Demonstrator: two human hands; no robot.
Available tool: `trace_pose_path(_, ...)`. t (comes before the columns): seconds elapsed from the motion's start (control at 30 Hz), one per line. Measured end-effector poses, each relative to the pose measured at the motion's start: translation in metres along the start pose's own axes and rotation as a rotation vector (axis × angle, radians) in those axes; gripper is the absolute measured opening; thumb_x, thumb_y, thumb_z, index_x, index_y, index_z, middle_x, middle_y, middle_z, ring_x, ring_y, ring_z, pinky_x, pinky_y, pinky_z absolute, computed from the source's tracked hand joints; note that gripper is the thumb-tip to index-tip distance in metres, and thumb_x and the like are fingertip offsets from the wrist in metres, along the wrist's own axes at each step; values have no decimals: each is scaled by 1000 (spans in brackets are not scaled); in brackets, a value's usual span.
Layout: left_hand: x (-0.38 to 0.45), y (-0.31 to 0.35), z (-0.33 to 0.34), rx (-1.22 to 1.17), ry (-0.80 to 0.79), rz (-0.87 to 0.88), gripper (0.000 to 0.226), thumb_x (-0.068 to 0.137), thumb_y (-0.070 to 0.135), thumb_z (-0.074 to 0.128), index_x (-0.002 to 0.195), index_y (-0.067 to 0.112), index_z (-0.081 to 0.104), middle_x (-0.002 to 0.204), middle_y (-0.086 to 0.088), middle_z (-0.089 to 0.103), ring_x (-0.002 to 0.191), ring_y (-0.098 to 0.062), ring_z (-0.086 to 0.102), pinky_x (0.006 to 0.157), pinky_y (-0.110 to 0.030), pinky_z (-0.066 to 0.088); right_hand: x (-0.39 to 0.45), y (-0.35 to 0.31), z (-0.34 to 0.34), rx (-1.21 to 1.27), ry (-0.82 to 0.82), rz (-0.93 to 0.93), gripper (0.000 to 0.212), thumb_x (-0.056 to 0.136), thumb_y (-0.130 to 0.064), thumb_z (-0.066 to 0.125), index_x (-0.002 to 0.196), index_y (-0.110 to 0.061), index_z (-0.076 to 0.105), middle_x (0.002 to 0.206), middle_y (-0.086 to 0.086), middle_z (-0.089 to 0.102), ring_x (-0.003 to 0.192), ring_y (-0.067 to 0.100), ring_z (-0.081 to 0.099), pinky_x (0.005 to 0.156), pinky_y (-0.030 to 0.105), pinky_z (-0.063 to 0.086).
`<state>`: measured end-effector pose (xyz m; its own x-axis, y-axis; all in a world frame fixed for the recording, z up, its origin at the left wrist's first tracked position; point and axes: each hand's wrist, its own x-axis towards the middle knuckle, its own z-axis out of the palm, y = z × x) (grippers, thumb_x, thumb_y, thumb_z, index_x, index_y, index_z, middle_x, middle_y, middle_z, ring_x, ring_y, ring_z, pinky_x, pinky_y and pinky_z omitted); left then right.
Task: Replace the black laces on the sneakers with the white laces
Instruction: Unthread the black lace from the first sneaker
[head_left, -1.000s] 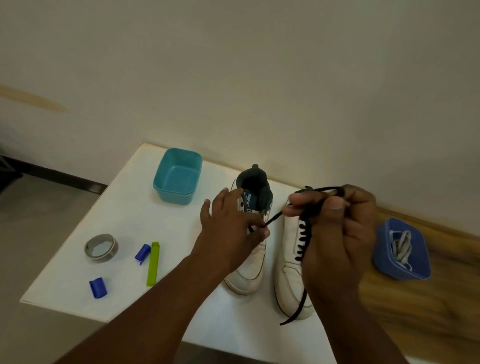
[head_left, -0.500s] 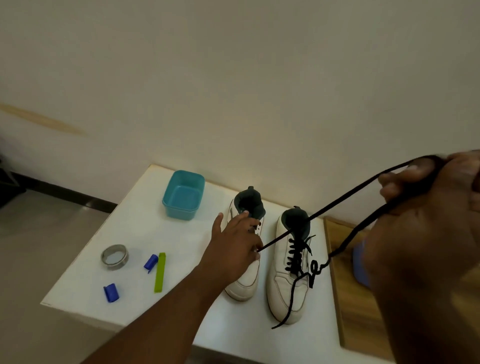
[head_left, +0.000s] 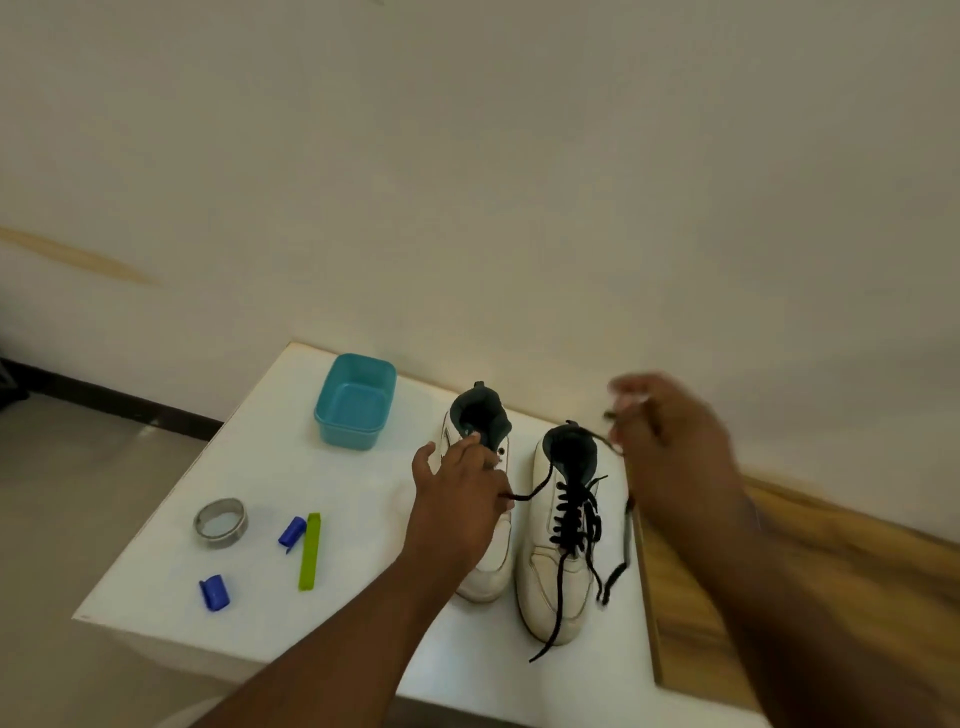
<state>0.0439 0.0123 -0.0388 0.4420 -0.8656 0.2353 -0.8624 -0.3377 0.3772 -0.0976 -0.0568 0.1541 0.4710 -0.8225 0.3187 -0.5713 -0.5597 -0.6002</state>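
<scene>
The left hand (head_left: 460, 499) lay on the left sneaker (head_left: 483, 519), hiding its eyelets. The blurred right hand (head_left: 670, 447), beside the laced right sneaker (head_left: 563, 540), pinched a pulled-out black lace (head_left: 618, 561) in its fingers.

Two white sneakers stand side by side, toes toward the table's near edge, dark collars toward the wall. The left sneaker (head_left: 485, 525) shows bare eyelets. The right sneaker (head_left: 563, 545) wears a black lace (head_left: 571, 512) crisscrossed down its front, one loose end trailing past the toe. Another black lace (head_left: 621, 558) drapes beside it, near the table's right edge.
</scene>
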Motion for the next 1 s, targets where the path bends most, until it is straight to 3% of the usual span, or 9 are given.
trace_pose_path(0.1, -8, 0, 2, 61, -34, 2, 36, 84, 63, 63, 111, 39, 64, 138, 11, 54, 149, -16, 28, 117, -60, 8, -28, 41, 57, -322, -491, 166, 18, 106, -35, 45, 113, -33, 62, 102, -4, 69, 87, 8, 63, 84, 35, 57)
trace_pose_path(0.2, -11, -4, 4, 124, -24, 5, 49, 81, 73, 59, 116, 39, 62, 144, 4, 52, 149, -32, 30, 115, -69, 9, -44, 55, 93, -532, -471, 86, 37, 103, -47, 48, 138, -37, 52, 136, -3, 58, 120, 15, 56, 106, 36, 46)
trace_pose_path(0.27, -10, -9, 1, 144, -20, 13, 51, 80, 74, 57, 118, 40, 63, 144, 3, 54, 148, -34, 31, 114, -70, 11, -45, 54, 110, -616, -364, -53, 40, 101, -49, 51, 139, -38, 55, 146, -2, 49, 135, 23, 45, 113, 43, 33)
trace_pose_path(0.37, -12, -15, 1, 144, -28, 27, 47, 78, 71, 61, 116, 43, 63, 143, 5, 56, 147, -35, 33, 114, -70, 12, -42, 58, 126, -646, -397, -43, 34, 101, -50, 48, 123, -35, 68, 132, -5, 57, 129, 22, 46, 111, 45, 28)
trace_pose_path(0.47, -13, -16, 5, 140, -55, 25, 48, 78, 73, 58, 117, 44, 63, 143, 6, 55, 146, -34, 34, 113, -70, 14, -41, 69, 136, -670, -491, 51, 30, 101, -42, 45, 118, -33, 68, 117, -7, 62, 119, 21, 51, 105, 43, 31)
trace_pose_path(0.57, -9, -17, 6, 135, -46, 31, 50, 79, 76, 53, 118, 46, 62, 143, 8, 54, 146, -32, 34, 113, -71, 13, -41, 77, 139, -543, -467, 110, 22, 101, -36, 45, 106, -33, 66, 103, -9, 67, 112, 18, 56, 101, 42, 32)
trace_pose_path(0.83, -12, -20, 9, 146, -63, 32, 51, 74, 77, 62, 117, 50, 61, 144, 9, 54, 146, -33, 33, 112, -72, 12, -58, 80, 142, -728, -407, 61, 15, 90, -26, 61, 105, -29, 58, 98, -7, 61, 99, 17, 60, 98, 38, 36)
trace_pose_path(0.9, -11, -20, 6, 163, -81, 28, 54, 73, 77, 63, 120, 50, 59, 147, 9, 49, 149, -33, 28, 113, -72, 7, -52, 85, 131, -682, -314, 116, 16, 90, -18, 60, 100, -29, 56, 93, -9, 59, 92, 14, 59, 96, 36, 36)
trace_pose_path(1.0, -11, -19, 0, 161, -110, 30, 56, 76, 77, 59, 126, 50, 56, 151, 10, 45, 151, -31, 22, 114, -71, 2, -46, 84, 119, -535, -349, 48, 15, 100, -16, 52, 94, -30, 54, 82, -7, 60, 83, 11, 59, 101, 34, 36)
